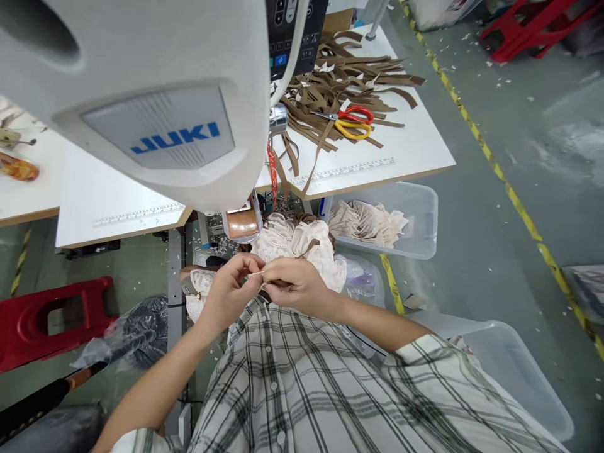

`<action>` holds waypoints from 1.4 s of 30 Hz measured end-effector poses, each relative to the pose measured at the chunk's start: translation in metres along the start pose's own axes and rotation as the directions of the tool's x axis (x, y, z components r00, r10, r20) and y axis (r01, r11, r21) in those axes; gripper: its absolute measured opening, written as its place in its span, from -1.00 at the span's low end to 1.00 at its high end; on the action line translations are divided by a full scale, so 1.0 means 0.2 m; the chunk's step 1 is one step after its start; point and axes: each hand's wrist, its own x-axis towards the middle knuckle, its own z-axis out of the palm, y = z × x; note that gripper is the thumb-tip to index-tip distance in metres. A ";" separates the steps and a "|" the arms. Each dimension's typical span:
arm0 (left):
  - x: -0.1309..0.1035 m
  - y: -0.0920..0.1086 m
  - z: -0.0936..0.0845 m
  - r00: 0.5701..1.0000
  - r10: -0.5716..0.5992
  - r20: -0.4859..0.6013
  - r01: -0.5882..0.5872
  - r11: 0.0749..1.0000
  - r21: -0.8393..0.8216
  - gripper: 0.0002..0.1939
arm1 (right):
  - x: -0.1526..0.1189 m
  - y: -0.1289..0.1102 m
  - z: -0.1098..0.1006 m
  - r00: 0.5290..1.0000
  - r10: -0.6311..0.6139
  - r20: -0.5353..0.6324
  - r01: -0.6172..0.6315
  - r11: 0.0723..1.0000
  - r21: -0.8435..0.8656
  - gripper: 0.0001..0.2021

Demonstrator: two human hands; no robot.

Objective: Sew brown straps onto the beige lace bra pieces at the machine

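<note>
Just below the head of a white sewing machine, my two hands meet in front of my shirt. My left hand pinches one end of a small pale strip. Thumb and finger of my right hand close on its other side, with a bit of brown strap partly hidden in the fingers. White lace fabric lies just beyond the hands, and more lace hangs at the left of them.
Brown straps and red-and-yellow scissors lie on the white table. A clear bin holds pale pieces. Another bin stands at lower right. Red stools stand on the floor.
</note>
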 end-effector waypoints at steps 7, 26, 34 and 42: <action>-0.02 -0.03 0.07 0.942 0.239 -0.237 -0.180 0.953 0.246 -0.88 | 0.03 -0.08 -0.06 0.998 0.018 -0.052 -0.021 0.998 -0.054 -0.84; 0.00 0.01 0.00 0.848 0.496 -0.185 -0.360 0.797 0.485 -0.92 | 0.17 -0.07 -0.21 0.981 0.193 0.034 -0.173 0.937 -0.303 -0.84; 0.01 0.08 -0.07 0.835 0.548 -0.042 -0.442 0.715 0.541 -0.89 | 0.23 -0.12 -0.25 0.929 0.275 0.247 -0.218 0.947 -0.234 -0.82; 0.03 0.10 -0.08 0.921 0.388 -0.042 -0.332 0.835 0.439 -0.93 | 0.23 -0.10 -0.28 0.876 0.346 0.335 -0.325 0.938 -0.120 -0.88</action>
